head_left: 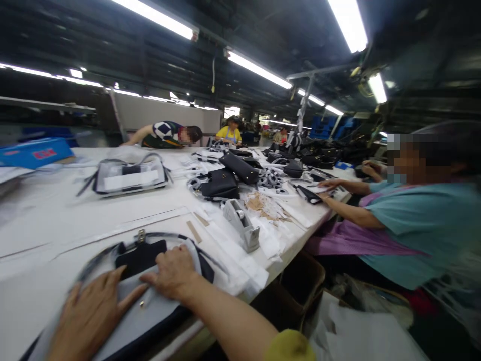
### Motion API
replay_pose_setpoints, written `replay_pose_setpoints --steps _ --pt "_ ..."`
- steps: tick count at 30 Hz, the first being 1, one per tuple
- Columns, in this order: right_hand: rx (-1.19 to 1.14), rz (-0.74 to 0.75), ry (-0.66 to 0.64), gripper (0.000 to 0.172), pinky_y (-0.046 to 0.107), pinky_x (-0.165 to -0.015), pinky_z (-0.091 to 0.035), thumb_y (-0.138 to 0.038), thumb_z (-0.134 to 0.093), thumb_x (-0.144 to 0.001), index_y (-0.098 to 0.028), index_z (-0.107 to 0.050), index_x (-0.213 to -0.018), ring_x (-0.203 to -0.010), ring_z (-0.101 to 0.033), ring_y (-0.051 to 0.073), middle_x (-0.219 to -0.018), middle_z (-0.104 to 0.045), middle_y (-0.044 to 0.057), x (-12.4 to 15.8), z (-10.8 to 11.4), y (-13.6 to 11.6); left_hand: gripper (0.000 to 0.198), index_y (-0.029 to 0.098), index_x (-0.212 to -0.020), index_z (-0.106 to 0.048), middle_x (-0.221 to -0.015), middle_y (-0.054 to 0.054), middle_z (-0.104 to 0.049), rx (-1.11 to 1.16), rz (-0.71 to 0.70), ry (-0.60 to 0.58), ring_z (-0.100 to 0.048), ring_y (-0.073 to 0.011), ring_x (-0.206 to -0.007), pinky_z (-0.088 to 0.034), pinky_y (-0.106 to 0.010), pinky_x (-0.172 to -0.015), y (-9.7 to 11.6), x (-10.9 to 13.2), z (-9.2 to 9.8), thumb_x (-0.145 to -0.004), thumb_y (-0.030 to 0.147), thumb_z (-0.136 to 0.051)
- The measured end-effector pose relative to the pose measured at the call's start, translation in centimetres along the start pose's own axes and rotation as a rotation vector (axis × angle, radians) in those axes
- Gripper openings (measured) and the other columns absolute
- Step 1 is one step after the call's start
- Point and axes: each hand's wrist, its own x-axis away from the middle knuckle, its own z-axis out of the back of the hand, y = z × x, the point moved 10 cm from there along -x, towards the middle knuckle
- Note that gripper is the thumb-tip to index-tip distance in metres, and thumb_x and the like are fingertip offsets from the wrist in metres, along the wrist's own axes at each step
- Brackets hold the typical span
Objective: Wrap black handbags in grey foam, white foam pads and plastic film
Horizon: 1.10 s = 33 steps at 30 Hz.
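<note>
A dark handbag (141,258) lies on the table in front of me, largely covered with pale grey wrapping. It has a metal clasp at its far edge, a small brass stud lower down, and a covered handle curving round it. My left hand (90,311) rests flat on its left side, fingers stretched and thumb spread toward the middle. My right hand (175,271) is on the right side, fingers bent over the wrapping and thumb pointing left. Its fingertips are partly hidden. The two thumbs are close together, and my forearms cover the bag's near part.
A silver tape dispenser (241,225) stands right of the handbag, beside white sheets and brown scraps (259,203). Beyond are several black bags (221,184) and a wrapped bag (130,176). A blue box (35,153) sits far left. A co-worker (409,215) works at the right edge.
</note>
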Motion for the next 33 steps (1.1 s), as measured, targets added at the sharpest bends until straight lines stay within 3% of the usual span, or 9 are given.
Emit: replay_pose_setpoints --steps 3,5,9,14,18,23,29,33 --pt "0.006 0.019 0.058 0.061 0.046 -0.101 -0.039 -0.068 -0.041 -0.094 -0.013 -0.065 -0.106 -0.106 -0.063 0.029 -0.105 -0.072 0.014 0.5 0.5 -0.3 0.06 0.022 -0.128 -0.058 -0.141 -0.013 -0.056 -0.082 0.189 0.289 -0.047 -0.0404 -0.132 -0.027 -0.064 -0.112 -1.3 1.2 3.3 -0.085 0.057 -0.038" --pt "0.022 0.033 0.081 0.056 0.045 -0.099 -0.039 -0.065 -0.043 -0.095 -0.014 -0.064 -0.106 -0.104 -0.062 0.029 -0.104 -0.071 0.013 0.9 0.7 -0.5 0.054 0.017 -0.127 -0.056 -0.143 -0.018 -0.052 -0.051 0.11 0.33 -0.044 -0.0378 -0.136 -0.029 -0.059 -0.114 0.1 1.1 4.1 -0.086 0.051 -0.046" --pt "0.103 0.041 0.099 0.049 0.042 -0.096 -0.038 -0.058 -0.042 -0.099 -0.015 -0.062 -0.112 -0.105 -0.06 0.029 -0.108 -0.069 0.013 1.6 0.7 -0.7 0.028 0.022 -0.11 -0.062 -0.121 -0.011 -0.067 0.15 -0.033 0.079 -0.06 -0.0267 -0.117 -0.046 -0.041 -0.102 2.8 0.7 3.0 -0.088 0.038 -0.06" --pt "0.169 0.078 0.108 0.058 0.041 -0.096 -0.037 -0.054 -0.037 -0.101 -0.013 -0.047 -0.141 -0.112 -0.057 0.029 -0.122 -0.064 0.017 1.4 -0.3 -0.4 0.045 0.018 -0.121 -0.058 -0.121 -0.011 -0.067 0.221 0.073 -0.118 -0.064 -0.0253 -0.112 -0.047 -0.038 -0.1 2.7 1.3 1.8 -0.088 0.048 -0.065" --pt "0.172 0.104 0.115 0.057 0.043 -0.099 -0.036 -0.05 -0.035 -0.102 -0.014 -0.042 -0.146 -0.12 -0.054 0.03 -0.137 -0.057 0.018 1.4 -0.9 -0.2 0.073 0.014 -0.142 -0.046 -0.146 -0.018 -0.05 0.171 0.056 -0.175 -0.046 -0.0318 -0.137 -0.034 -0.048 -0.115 3.4 2.4 0.6 -0.089 0.063 -0.056" --pt "0.069 0.096 0.121 0.054 0.046 -0.107 -0.034 -0.042 -0.038 -0.101 -0.012 -0.043 -0.146 -0.134 -0.044 0.03 -0.15 -0.046 0.017 1.4 -0.9 0.2 0.084 0.011 -0.15 -0.035 -0.155 -0.02 -0.036 0.183 0.068 -0.24 -0.032 -0.0326 -0.146 -0.024 -0.051 -0.119 3.7 3.1 -0.8 -0.091 0.07 -0.045" --pt "-0.371 0.005 0.08 0.051 0.041 -0.109 -0.04 -0.038 -0.039 -0.097 -0.014 -0.051 -0.14 -0.131 -0.051 0.024 -0.141 -0.056 0.015 -0.2 0.9 3.2 0.081 0.012 -0.149 -0.037 -0.156 -0.019 -0.036 0.226 0.083 -0.23 -0.031 -0.0316 -0.147 -0.022 -0.05 -0.12 3.5 3.1 -0.8 -0.092 0.07 -0.043" --pt "-0.413 -0.04 0.008 0.047 0.04 -0.101 -0.047 -0.037 -0.051 -0.09 -0.017 -0.058 -0.132 -0.12 -0.059 0.025 -0.132 -0.062 0.013 -0.2 2.2 3.6 0.083 0.011 -0.148 -0.037 -0.156 -0.019 -0.035 0.244 0.087 -0.22 -0.03 -0.0317 -0.147 -0.02 -0.05 -0.12 3.3 3.1 -1.0 -0.091 0.071 -0.042"
